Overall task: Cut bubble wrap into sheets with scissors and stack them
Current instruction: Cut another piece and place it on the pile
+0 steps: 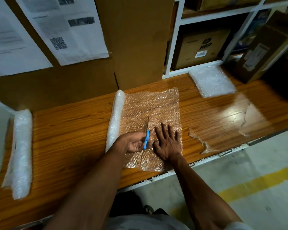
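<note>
A roll of bubble wrap [115, 118] lies on the wooden table [65, 130], with a stretch of it unrolled to the right as a flat sheet [153, 105]. My left hand [135, 141] grips blue-handled scissors [146, 138] whose blades point away from me into the sheet, partway along a cut from the near edge. My right hand [168, 141] presses flat on the sheet just right of the cut, fingers spread. A stack of cut sheets [211, 80] lies at the back right of the table.
A second bubble wrap roll [21, 151] lies at the table's left end. Cardboard panels with taped papers [60, 30] stand behind. White shelving [176, 39] holds boxes at the back right; a tall box [263, 53] leans there. A clear plastic scrap [204, 145] lies near the front edge.
</note>
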